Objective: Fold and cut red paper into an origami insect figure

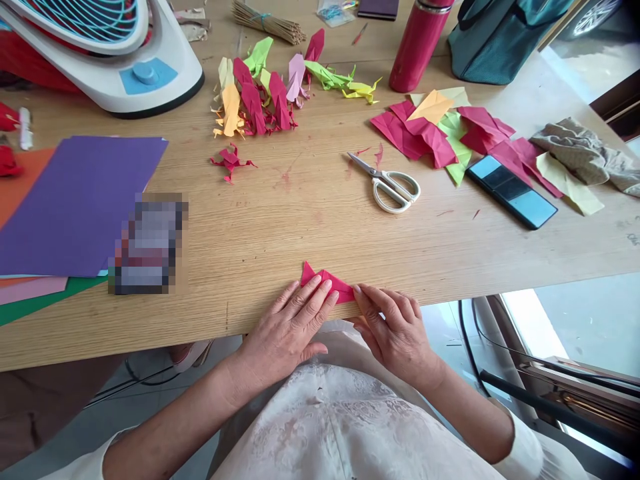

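Observation:
A small piece of folded red paper (336,283) lies at the table's front edge. My left hand (295,320) rests on it with fingers stretched out, pressing it to the wood. At the paper's right corner, my right hand (393,327) has its fingers bent, with the index fingertip touching that corner; its thumb is partly hidden below. Farther out lie scissors (391,190) with white handles, their blades pointing up and left. A red folded paper figure (231,162) sits alone to the left.
Several coloured folded figures (255,100) stand at the back. Folded paper pieces (425,133) and a phone (513,191) lie right. A red bottle (419,47), a teal bag (500,40), a fan base (145,73), purple sheets (80,200) and a blurred phone (150,247) surround the work area.

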A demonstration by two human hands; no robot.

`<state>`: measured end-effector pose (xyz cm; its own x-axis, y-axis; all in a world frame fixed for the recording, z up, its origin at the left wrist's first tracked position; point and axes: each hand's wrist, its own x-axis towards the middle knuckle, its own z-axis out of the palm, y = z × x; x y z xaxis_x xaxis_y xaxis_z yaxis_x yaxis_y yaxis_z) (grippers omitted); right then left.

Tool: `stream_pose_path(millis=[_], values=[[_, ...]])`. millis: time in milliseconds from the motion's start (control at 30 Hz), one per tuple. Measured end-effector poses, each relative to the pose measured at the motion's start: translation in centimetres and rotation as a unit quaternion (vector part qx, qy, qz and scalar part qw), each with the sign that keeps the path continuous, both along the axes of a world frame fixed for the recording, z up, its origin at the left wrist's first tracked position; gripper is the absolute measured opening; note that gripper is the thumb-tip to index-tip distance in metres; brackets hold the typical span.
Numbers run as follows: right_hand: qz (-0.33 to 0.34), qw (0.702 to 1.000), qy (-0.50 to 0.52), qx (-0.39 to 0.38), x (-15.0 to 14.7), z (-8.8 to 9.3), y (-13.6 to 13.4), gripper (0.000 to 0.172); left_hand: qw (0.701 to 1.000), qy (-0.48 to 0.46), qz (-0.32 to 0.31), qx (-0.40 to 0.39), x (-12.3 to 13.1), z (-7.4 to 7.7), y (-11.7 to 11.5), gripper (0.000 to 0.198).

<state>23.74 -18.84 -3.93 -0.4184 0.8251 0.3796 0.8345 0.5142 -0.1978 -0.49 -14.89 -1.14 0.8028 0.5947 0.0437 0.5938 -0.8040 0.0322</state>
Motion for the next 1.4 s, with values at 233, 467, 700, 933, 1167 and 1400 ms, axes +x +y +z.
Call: stream_pose_path(millis=[233,467,700,933,1167,1400], values=[[-0.009,1.0,-0.003,0.016,-0.1,-0.1,-0.2,0.051,0.999,0.003,0.049,0.017,1.5,0.0,-0.9,0.09],[-0.01,1.0,-0.004,0.029,-0.2,-0.2,-0.2,0.053,0.999,0.016,0.034,0.039,2.2,-0.2,-1.2,0.091],[-0.01,1.0,-0.006,0.027,-0.1,-0.4,-0.3,0.057,0.999,0.002,0.023,0.029,2.1,-1.0,-0.9,0.095],[-0.03,0.999,-0.019,-0.008,-0.8,0.4,-0.5,0.06,0.998,-0.018,0.057,0.022,2.4,-0.8,-1.4,0.075],[-0.05,0.997,-0.05,-0.033,-1.8,0.0,-0.8,0.066,0.998,-0.01,0.058,0.024,2.5,-1.2,-1.4,0.085],[-0.052,0.996,-0.068,-0.021,-1.9,-0.1,-0.9,0.065,0.996,-0.01,0.072,0.046,2.7,-1.7,-1.6,0.081]])
